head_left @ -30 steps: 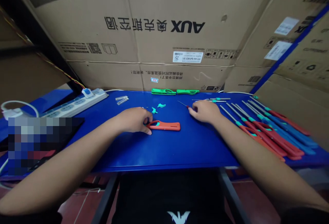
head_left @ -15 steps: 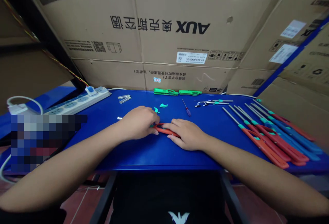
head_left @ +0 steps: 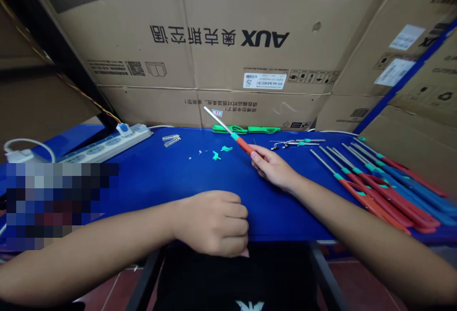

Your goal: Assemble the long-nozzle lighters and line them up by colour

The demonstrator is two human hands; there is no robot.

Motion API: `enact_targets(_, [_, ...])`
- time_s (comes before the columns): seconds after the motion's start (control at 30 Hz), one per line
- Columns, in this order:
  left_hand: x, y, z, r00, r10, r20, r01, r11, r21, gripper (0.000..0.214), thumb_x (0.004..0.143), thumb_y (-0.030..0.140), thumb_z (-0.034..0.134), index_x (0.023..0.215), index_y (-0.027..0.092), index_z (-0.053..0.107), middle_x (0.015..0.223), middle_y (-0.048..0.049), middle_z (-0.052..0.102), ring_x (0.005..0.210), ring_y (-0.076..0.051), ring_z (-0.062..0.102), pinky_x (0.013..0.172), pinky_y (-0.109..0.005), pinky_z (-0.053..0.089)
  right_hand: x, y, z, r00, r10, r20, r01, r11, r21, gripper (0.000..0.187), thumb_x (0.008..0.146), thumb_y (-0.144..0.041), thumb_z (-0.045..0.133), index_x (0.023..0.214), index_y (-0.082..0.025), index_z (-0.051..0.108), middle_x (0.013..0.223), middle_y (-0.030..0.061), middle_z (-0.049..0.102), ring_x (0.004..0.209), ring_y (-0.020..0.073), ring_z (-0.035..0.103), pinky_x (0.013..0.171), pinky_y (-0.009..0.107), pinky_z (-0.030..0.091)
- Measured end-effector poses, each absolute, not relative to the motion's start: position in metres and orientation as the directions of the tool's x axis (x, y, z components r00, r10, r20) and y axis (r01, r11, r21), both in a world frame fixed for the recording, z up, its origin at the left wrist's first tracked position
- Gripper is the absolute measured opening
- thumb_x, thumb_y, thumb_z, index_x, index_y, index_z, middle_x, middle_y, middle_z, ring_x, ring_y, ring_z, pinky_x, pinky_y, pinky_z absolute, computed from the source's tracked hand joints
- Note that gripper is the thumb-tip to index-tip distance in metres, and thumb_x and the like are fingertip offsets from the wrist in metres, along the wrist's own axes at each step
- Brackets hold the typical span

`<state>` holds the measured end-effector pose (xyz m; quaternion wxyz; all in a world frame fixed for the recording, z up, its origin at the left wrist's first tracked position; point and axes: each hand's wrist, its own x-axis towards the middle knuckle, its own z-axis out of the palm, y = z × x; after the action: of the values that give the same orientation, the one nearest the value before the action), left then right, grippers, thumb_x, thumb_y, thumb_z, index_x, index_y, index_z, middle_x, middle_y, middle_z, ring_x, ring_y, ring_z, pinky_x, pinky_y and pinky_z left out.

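Note:
My right hand (head_left: 274, 167) grips an orange-red long-nosed lighter (head_left: 243, 146) by its handle. The lighter is tilted, its metal tube pointing up and away to the left; its rear end is hidden by my fingers. Curled into a fist, my left hand (head_left: 216, 224) is at the front edge of the blue table (head_left: 160, 182). Whatever that fist may contain is hidden. Two small teal plastic pieces (head_left: 216, 155) and several tiny parts (head_left: 200, 152) lie beyond it.
Several red and blue long-nosed lighters (head_left: 387, 189) lie at right. Metal tubes with wires (head_left: 302, 142) and green handle shells (head_left: 263, 130) are at the back, before a cardboard wall (head_left: 135, 106). Clear pieces (head_left: 171, 140) and a white power strip (head_left: 107, 147) are at left.
The lighter has been lifted off the table in my right hand, its metal tube now showing. My left hand has let go of it, drawn back to the front edge and closed.

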<state>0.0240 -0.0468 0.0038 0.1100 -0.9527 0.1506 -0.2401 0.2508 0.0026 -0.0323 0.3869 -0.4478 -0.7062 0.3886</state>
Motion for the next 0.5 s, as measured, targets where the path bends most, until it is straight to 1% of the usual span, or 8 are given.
enact_targets(0.07, [0.023, -0.042, 0.005, 0.85, -0.301, 0.432, -0.204, -0.945, -0.257, 0.027, 0.094, 0.031, 0.064, 0.07, 0.021, 0.065, 0.066, -0.0025, 0.061, 0.068, -0.015, 0.06, 0.061, -0.033, 0.046, 0.248, -0.001, -0.03, -0.323, 0.935, 0.145, 0.259, 0.235, -0.937, 0.057, 0.097, -0.06, 0.044, 0.135, -0.02, 0.052, 0.063, -0.0082, 0.037, 0.046, 0.0091, 0.028, 0.043, 0.023, 0.025])
enact_targets(0.1, [0.022, -0.04, 0.006, 0.854, -0.293, 0.431, -0.202, -0.948, -0.245, 0.026, 0.094, 0.031, 0.064, 0.071, 0.021, 0.066, 0.065, -0.0025, 0.061, 0.068, -0.016, 0.06, 0.061, -0.033, 0.046, 0.248, -0.003, -0.028, -0.341, 0.931, 0.132, 0.253, 0.226, -0.941, 0.054, 0.096, -0.06, 0.045, 0.131, -0.02, 0.054, 0.063, -0.0083, 0.036, 0.047, 0.009, 0.027, 0.043, 0.023, 0.025])
enact_targets(0.13, [0.022, -0.039, 0.006, 0.855, -0.29, 0.429, -0.206, -0.951, -0.231, 0.025, 0.094, 0.032, 0.064, 0.072, 0.02, 0.067, 0.065, -0.0025, 0.061, 0.068, -0.016, 0.061, 0.061, -0.033, 0.046, 0.247, -0.005, -0.027, -0.361, 0.923, 0.133, 0.268, 0.239, -0.933, 0.05, 0.097, -0.059, 0.046, 0.127, -0.02, 0.056, 0.063, -0.0079, 0.037, 0.048, 0.0093, 0.029, 0.044, 0.023, 0.026])
enact_targets(0.2, [0.022, -0.039, 0.006, 0.857, -0.292, 0.425, -0.22, -0.953, -0.21, 0.025, 0.095, 0.032, 0.063, 0.073, 0.02, 0.068, 0.065, -0.0025, 0.062, 0.068, -0.016, 0.061, 0.061, -0.034, 0.046, 0.248, -0.008, -0.024, -0.393, 0.904, 0.166, 0.321, 0.304, -0.897, 0.043, 0.097, -0.056, 0.047, 0.119, -0.02, 0.059, 0.067, -0.0056, 0.044, 0.054, 0.0104, 0.036, 0.05, 0.023, 0.033])
enact_targets(0.3, [0.023, -0.041, 0.004, 0.858, -0.3, 0.417, -0.241, -0.952, -0.188, 0.025, 0.093, 0.032, 0.065, 0.072, 0.018, 0.068, 0.064, -0.0027, 0.062, 0.068, -0.016, 0.062, 0.061, -0.034, 0.047, 0.248, -0.011, -0.021, -0.433, 0.87, 0.236, 0.391, 0.418, -0.82, 0.037, 0.098, -0.05, 0.049, 0.117, -0.02, 0.06, 0.086, -0.0001, 0.059, 0.074, 0.0138, 0.05, 0.068, 0.026, 0.043])
enact_targets(0.37, [0.024, -0.042, 0.003, 0.858, -0.299, 0.417, -0.246, -0.953, -0.176, 0.024, 0.092, 0.032, 0.067, 0.073, 0.018, 0.069, 0.064, -0.0027, 0.061, 0.068, -0.016, 0.062, 0.061, -0.034, 0.047, 0.247, -0.013, -0.019, -0.473, 0.845, 0.251, 0.433, 0.471, -0.769, 0.035, 0.098, -0.047, 0.05, 0.119, -0.021, 0.061, 0.095, 0.0014, 0.063, 0.082, 0.0159, 0.054, 0.076, 0.029, 0.045])
enact_targets(0.43, [0.024, -0.041, 0.002, 0.859, -0.293, 0.42, -0.244, -0.955, -0.166, 0.022, 0.091, 0.031, 0.068, 0.074, 0.018, 0.068, 0.064, -0.0028, 0.061, 0.068, -0.016, 0.062, 0.061, -0.033, 0.047, 0.245, -0.017, -0.017, -0.477, 0.84, 0.256, 0.473, 0.492, -0.731, 0.035, 0.098, -0.046, 0.051, 0.119, -0.021, 0.062, 0.095, 0.0017, 0.065, 0.083, 0.0168, 0.056, 0.077, 0.03, 0.045])
enact_targets(0.5, [0.023, -0.041, 0.002, 0.863, -0.284, 0.418, -0.238, -0.958, -0.159, 0.021, 0.091, 0.031, 0.068, 0.075, 0.019, 0.068, 0.065, -0.0028, 0.062, 0.069, -0.016, 0.062, 0.062, -0.033, 0.047, 0.243, -0.02, -0.015, -0.452, 0.842, 0.296, 0.485, 0.51, -0.71, 0.037, 0.098, -0.046, 0.051, 0.123, -0.022, 0.062, 0.099, 0.0023, 0.066, 0.084, 0.0173, 0.057, 0.079, 0.03, 0.045])
